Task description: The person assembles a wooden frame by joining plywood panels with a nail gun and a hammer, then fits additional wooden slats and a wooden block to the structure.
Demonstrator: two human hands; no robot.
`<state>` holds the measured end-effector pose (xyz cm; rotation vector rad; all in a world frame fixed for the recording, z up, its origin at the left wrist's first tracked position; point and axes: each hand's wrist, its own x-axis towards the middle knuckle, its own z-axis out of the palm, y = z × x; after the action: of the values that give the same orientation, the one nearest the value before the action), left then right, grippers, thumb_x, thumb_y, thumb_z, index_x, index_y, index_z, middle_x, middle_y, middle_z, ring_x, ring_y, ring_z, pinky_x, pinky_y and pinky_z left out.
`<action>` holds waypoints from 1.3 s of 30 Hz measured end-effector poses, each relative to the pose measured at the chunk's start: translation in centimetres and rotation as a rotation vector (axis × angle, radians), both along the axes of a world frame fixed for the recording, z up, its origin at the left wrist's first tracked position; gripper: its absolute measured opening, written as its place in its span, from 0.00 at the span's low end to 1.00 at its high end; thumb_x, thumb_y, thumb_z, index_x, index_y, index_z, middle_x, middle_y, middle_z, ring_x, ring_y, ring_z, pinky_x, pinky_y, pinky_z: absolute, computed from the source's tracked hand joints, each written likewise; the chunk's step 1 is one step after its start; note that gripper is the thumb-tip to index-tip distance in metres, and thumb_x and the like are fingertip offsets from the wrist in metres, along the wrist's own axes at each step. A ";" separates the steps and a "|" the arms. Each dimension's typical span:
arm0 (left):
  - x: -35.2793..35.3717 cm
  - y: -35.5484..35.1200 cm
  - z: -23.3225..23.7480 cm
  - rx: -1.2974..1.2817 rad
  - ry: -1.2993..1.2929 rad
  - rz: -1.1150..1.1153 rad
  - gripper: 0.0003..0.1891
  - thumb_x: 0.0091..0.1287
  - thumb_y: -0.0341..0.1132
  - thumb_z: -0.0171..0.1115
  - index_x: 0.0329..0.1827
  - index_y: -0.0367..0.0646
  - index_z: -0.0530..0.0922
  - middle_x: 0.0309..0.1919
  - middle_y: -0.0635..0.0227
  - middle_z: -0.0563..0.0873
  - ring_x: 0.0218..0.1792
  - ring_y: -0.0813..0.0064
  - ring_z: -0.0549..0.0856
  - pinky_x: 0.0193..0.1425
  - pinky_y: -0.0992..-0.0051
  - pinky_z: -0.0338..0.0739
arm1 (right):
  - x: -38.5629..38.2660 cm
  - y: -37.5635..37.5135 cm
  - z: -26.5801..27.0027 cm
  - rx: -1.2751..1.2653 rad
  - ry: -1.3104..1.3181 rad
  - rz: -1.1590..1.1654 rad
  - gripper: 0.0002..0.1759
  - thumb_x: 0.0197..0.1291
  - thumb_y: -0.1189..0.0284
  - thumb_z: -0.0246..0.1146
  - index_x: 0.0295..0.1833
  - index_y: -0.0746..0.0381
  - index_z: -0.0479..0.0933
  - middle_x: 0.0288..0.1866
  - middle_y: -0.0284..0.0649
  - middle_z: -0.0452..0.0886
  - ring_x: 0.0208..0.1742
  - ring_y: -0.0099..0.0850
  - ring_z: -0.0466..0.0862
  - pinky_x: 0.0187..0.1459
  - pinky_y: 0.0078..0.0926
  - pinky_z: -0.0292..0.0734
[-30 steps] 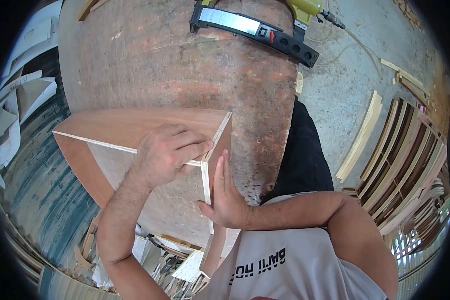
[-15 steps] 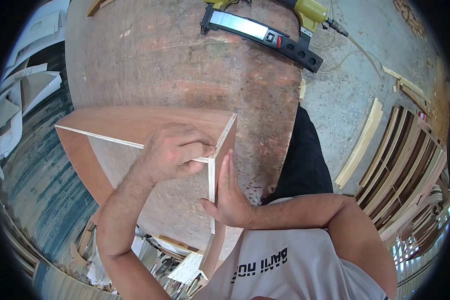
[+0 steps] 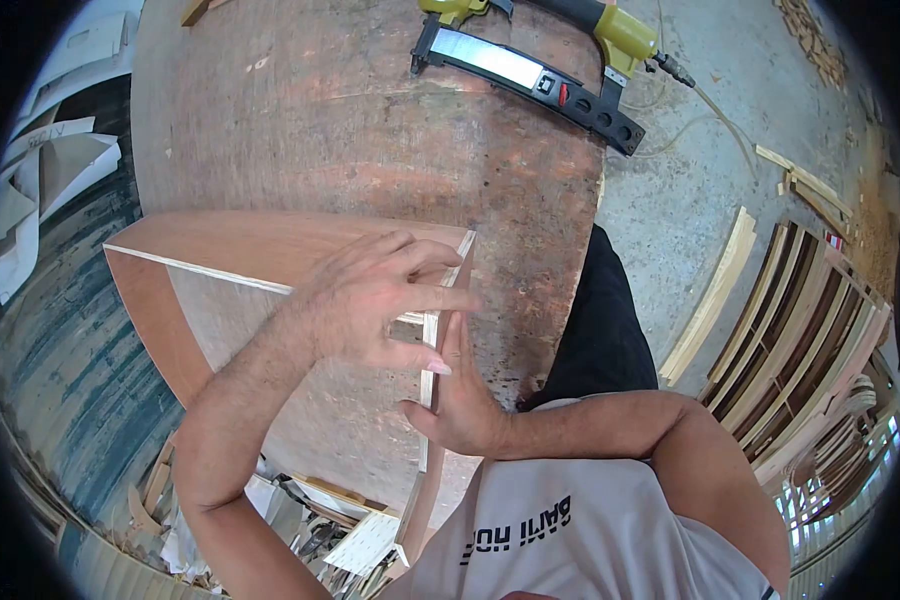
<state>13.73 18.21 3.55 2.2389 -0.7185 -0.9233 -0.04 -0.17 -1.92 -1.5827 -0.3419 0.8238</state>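
Well, with the left hand splayed open over the corner, only the flat right hand braces the reddish-brown plywood box; the joint could slip.

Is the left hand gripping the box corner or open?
Open: left hand fingers spread over the plywood box corner, not curled round it.

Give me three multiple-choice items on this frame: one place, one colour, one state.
1. Where is the nail gun? A) on the worktable, far side B) on the floor C) on a shelf
2. Its body colour? A) red B) yellow C) blue
3. The left hand has its fingers: A) spread open B) in a fist C) round a hammer
Answers: 1A, it lies on the tabletop beyond the plywood box; 2B, yellow housing, black magazine; 3A, they splay over the box corner.
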 end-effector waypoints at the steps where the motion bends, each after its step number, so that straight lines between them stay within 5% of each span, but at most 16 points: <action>1: 0.0 0.1 0.0 0.005 0.026 -0.003 0.30 0.50 0.61 0.74 0.55 0.60 0.84 0.62 0.62 0.78 0.63 0.58 0.76 0.66 0.55 0.72 | -0.1 0.0 -0.1 0.002 -0.001 -0.003 0.67 0.54 0.68 0.72 0.75 0.81 0.22 0.75 0.83 0.31 0.79 0.76 0.33 0.78 0.62 0.35; 7: 0.2 0.1 0.0 0.012 0.075 -0.003 0.26 0.51 0.58 0.75 0.49 0.54 0.84 0.64 0.63 0.77 0.62 0.57 0.76 0.65 0.56 0.73 | 1.1 -1.1 -0.6 0.077 -0.007 0.055 0.70 0.53 0.65 0.74 0.75 0.80 0.21 0.76 0.81 0.28 0.79 0.74 0.35 0.78 0.59 0.42; 10: 0.1 0.2 0.0 -0.019 -0.023 -0.016 0.28 0.49 0.56 0.78 0.49 0.51 0.84 0.63 0.62 0.78 0.56 0.58 0.80 0.59 0.59 0.76 | 2.9 -3.3 -0.2 0.053 -0.017 0.075 0.58 0.53 0.64 0.75 0.77 0.78 0.45 0.77 0.75 0.49 0.79 0.67 0.52 0.76 0.52 0.56; 13: 0.4 0.1 0.0 -0.033 -0.067 -0.014 0.27 0.49 0.57 0.77 0.48 0.52 0.84 0.61 0.62 0.79 0.58 0.57 0.79 0.61 0.58 0.75 | 8.8 -6.7 -1.9 0.072 -0.037 0.226 0.35 0.55 0.66 0.73 0.65 0.71 0.72 0.66 0.62 0.74 0.68 0.56 0.75 0.66 0.45 0.72; 15: 0.2 0.2 0.6 -0.009 0.004 -0.003 0.27 0.50 0.59 0.75 0.48 0.53 0.84 0.61 0.62 0.78 0.63 0.57 0.77 0.67 0.56 0.72 | 15.5 -7.3 -3.6 -0.034 -0.514 -0.092 0.18 0.56 0.69 0.72 0.51 0.66 0.82 0.53 0.51 0.85 0.53 0.48 0.85 0.55 0.41 0.80; 17: -0.2 0.2 0.5 -0.032 0.014 0.022 0.27 0.50 0.60 0.75 0.47 0.53 0.84 0.59 0.61 0.78 0.62 0.57 0.77 0.65 0.56 0.73 | 23.8 -6.0 -3.6 -0.206 -0.642 -0.322 0.20 0.55 0.72 0.71 0.53 0.67 0.79 0.51 0.53 0.83 0.54 0.51 0.82 0.58 0.42 0.77; 19: 0.1 0.3 0.5 -0.040 -0.006 0.025 0.27 0.50 0.60 0.75 0.47 0.52 0.84 0.57 0.61 0.78 0.61 0.58 0.78 0.64 0.57 0.74 | 32.3 -4.4 -6.7 -0.362 -1.196 -0.368 0.26 0.57 0.68 0.68 0.59 0.68 0.75 0.58 0.54 0.80 0.60 0.51 0.79 0.61 0.46 0.74; 21: -0.1 0.3 0.6 -0.035 -0.030 0.017 0.27 0.51 0.61 0.75 0.46 0.52 0.84 0.56 0.62 0.78 0.60 0.58 0.78 0.62 0.57 0.74 | 37.7 -2.3 -8.8 -0.625 -1.201 -0.263 0.27 0.56 0.63 0.69 0.57 0.69 0.77 0.57 0.55 0.82 0.59 0.51 0.81 0.60 0.46 0.76; 23: -0.6 0.4 0.3 -0.053 -0.057 0.042 0.26 0.49 0.58 0.77 0.45 0.51 0.83 0.54 0.61 0.79 0.57 0.57 0.79 0.59 0.58 0.75 | 41.8 -0.5 -10.0 -0.721 -0.694 0.103 0.29 0.53 0.60 0.73 0.55 0.68 0.79 0.52 0.56 0.84 0.55 0.52 0.83 0.56 0.45 0.79; 26: -0.5 0.4 -0.1 -0.059 -0.061 0.043 0.26 0.49 0.56 0.78 0.44 0.51 0.83 0.53 0.62 0.79 0.56 0.56 0.79 0.58 0.58 0.75 | 44.2 -0.5 -12.0 -0.805 -0.872 0.105 0.31 0.49 0.54 0.76 0.52 0.66 0.83 0.48 0.54 0.86 0.51 0.49 0.86 0.53 0.42 0.81; 29: -0.6 0.5 -0.3 -0.059 -0.049 0.049 0.26 0.49 0.57 0.77 0.45 0.51 0.83 0.53 0.62 0.79 0.55 0.56 0.80 0.57 0.58 0.75 | 43.7 -3.1 -9.6 -0.615 -0.559 0.202 0.30 0.46 0.57 0.79 0.49 0.66 0.83 0.40 0.48 0.88 0.43 0.39 0.88 0.47 0.36 0.82; 30: -0.7 0.5 -0.2 -0.060 -0.041 0.047 0.26 0.50 0.57 0.77 0.45 0.51 0.83 0.53 0.61 0.79 0.55 0.56 0.80 0.57 0.58 0.75 | 42.9 -3.8 -10.1 -0.569 -0.390 0.182 0.23 0.45 0.61 0.80 0.42 0.66 0.85 0.36 0.39 0.87 0.36 0.30 0.86 0.40 0.31 0.81; 33: -0.4 0.3 0.6 -0.009 -0.037 0.015 0.27 0.50 0.58 0.77 0.45 0.51 0.83 0.54 0.61 0.79 0.54 0.58 0.80 0.56 0.58 0.76 | 36.8 -7.2 -10.5 -0.179 0.004 -0.054 0.24 0.46 0.70 0.76 0.48 0.71 0.79 0.41 0.44 0.85 0.40 0.31 0.85 0.41 0.31 0.80; 37: -0.6 0.4 0.5 0.027 -0.027 0.005 0.30 0.52 0.64 0.72 0.49 0.52 0.85 0.53 0.63 0.79 0.57 0.60 0.80 0.60 0.58 0.76 | 25.9 -13.5 -3.9 -0.168 0.172 -0.326 0.25 0.45 0.77 0.71 0.53 0.67 0.76 0.37 0.37 0.81 0.34 0.26 0.80 0.36 0.26 0.76; 39: -0.5 0.4 0.9 0.049 -0.033 -0.012 0.31 0.52 0.65 0.72 0.50 0.53 0.85 0.54 0.63 0.79 0.58 0.60 0.80 0.61 0.58 0.76 | 20.2 -16.0 -1.2 -0.111 0.336 -0.548 0.29 0.42 0.78 0.68 0.55 0.68 0.72 0.34 0.39 0.78 0.30 0.32 0.81 0.33 0.31 0.78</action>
<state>13.19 18.61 4.42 2.3005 -0.7323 -0.9207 20.18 -16.18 -3.16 -1.5013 0.3734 0.6650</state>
